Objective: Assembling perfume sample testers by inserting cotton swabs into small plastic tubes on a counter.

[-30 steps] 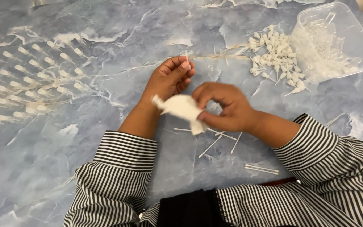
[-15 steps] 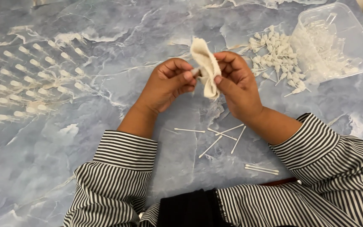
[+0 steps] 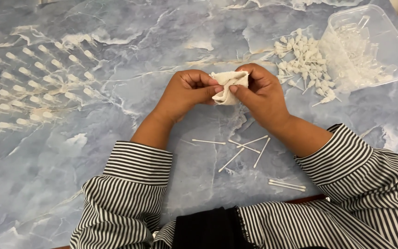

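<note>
My left hand and my right hand meet above the marble table, both pinching a small crumpled white cloth between thumbs and fingertips. The cloth is bunched up, with its lower fold hanging between the two hands. Several thin white sticks lie loose on the table just below my hands, between my striped sleeves.
Rows of white-tipped sticks are laid out at the left. A heap of small white pieces lies at the upper right beside a clear plastic tray holding more. Two sticks rest near my right sleeve.
The cloth went from held low near the table, to raised upright, to bunched small between both hands. Both hands moved up and away from my body.
</note>
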